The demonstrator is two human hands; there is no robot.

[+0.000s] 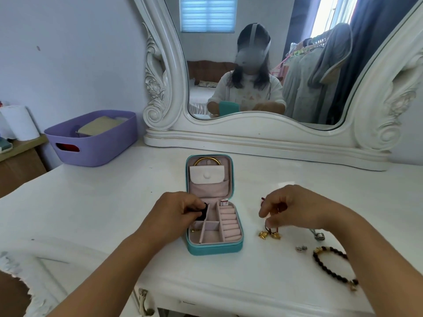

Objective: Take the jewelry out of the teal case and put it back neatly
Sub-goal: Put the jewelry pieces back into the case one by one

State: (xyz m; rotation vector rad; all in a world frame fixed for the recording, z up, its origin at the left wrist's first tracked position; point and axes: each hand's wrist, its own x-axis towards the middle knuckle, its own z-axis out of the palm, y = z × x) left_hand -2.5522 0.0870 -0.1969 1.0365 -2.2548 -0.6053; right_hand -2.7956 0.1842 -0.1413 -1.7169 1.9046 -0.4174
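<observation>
The teal case (pixel 215 247) lies open on the white dressing table, its pink-lined lid standing up with a gold bangle (pixel 207 159) behind a white snap pouch (pixel 206 175). My left hand (pixel 177 210) is over the case's left compartment, fingers pinched on a small black item (pixel 204 211). My right hand (pixel 289 205), to the right of the case, holds a red cord bracelet with gold charms (pixel 270 234) that touch the table. A dark bead bracelet (pixel 332 263) and a small silver piece (pixel 301 248) lie further right.
A purple plastic basket (pixel 93 139) stands at the back left. The ornate white mirror frame (pixel 263 138) runs along the back of the table (pixel 103 202). A small metal object (pixel 318 235) lies under my right wrist. The table's front edge is close.
</observation>
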